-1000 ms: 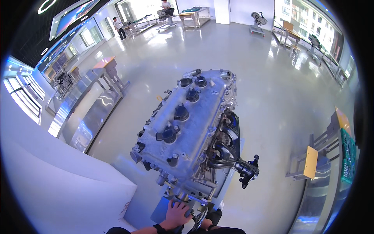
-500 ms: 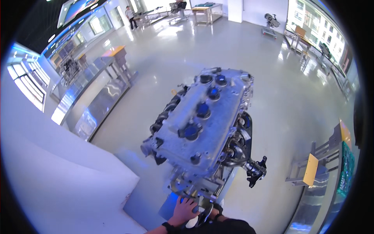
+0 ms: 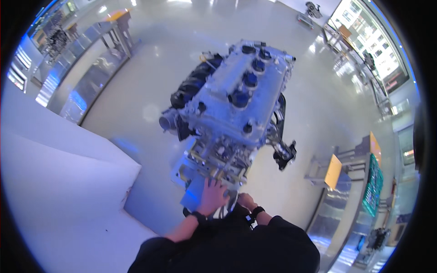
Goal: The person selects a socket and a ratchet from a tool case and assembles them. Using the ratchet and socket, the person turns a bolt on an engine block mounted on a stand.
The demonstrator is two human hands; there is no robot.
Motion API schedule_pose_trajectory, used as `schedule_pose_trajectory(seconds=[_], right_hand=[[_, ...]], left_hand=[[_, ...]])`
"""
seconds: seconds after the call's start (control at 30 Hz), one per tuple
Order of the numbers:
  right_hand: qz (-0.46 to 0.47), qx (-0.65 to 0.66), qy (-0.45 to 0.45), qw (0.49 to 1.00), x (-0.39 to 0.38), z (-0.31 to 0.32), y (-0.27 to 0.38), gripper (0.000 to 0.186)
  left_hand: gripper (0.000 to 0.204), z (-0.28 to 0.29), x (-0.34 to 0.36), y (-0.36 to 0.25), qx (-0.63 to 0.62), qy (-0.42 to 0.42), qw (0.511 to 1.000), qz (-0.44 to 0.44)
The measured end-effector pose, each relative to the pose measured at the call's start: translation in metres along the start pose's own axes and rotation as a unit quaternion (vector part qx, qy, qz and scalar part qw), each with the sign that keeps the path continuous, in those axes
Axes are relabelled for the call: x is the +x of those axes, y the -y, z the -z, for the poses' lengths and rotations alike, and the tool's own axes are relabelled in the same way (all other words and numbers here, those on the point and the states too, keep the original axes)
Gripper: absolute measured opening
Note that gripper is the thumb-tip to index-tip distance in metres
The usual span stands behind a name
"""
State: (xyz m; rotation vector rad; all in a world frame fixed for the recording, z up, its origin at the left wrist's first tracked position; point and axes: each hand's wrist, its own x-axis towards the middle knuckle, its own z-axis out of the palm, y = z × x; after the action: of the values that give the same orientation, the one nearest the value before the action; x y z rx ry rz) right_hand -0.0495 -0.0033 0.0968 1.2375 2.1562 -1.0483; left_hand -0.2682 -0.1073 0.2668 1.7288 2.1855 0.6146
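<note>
At six o'clock, your left hand (image 3: 213, 196) lies flat and open on the stand plate (image 3: 195, 196) as if bracing, right hand (image 3: 246, 201) grip indiscernible, below the mounted engine (image 3: 236, 98) at twelve.

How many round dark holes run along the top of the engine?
4, in a row down the top of the engine: nearest, next, third, farthest. Smaller ones may be hidden.

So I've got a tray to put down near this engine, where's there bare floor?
Bare floor lies left of the engine, toward the steel benches, and right of it, before the yellow-panelled stand. It is crowded at the near end, where left hand and right hand work.
</note>
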Motion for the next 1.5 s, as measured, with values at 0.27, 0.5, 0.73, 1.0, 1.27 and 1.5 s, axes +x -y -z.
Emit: schedule_pose_trajectory(seconds=[0.27,0.5,0.73,1.0,1.27,1.5], right_hand=[[-0.065,-0.045,-0.065,0.995,-0.097,-0.029,0.08,0.026],[-0.05,-0.033,0.039,0.997,-0.092,-0.042,0.073,0.026],[0.135,0.089,-0.039,0.986,-0.005,-0.166,-0.007,0.027],[0.123,-0.032,0.063,0.99,0.03,-0.15,-0.026,0.02],[0.068,-0.002,0.043,0.997,0.056,-0.091,-0.03,0.031],[0.065,-0.035,0.061,0.995,0.059,-0.014,-0.002,0.033]], left_hand=[[0.04,0.017,0.008,0.014,-0.018,0.025,0.999,-0.009],[0.038,0.01,0.008,0.009,0.011,0.034,0.999,0.004],[0.038,-0.007,0.02,0.006,0.057,0.043,0.997,0.0],[0.034,-0.005,0.022,-0.002,0.087,0.035,0.996,0.006],[0.034,-0.009,0.014,-0.007,0.076,-0.015,0.997,0.001],[0.038,-0.005,0.004,0.0,0.065,-0.024,0.997,0.017]])
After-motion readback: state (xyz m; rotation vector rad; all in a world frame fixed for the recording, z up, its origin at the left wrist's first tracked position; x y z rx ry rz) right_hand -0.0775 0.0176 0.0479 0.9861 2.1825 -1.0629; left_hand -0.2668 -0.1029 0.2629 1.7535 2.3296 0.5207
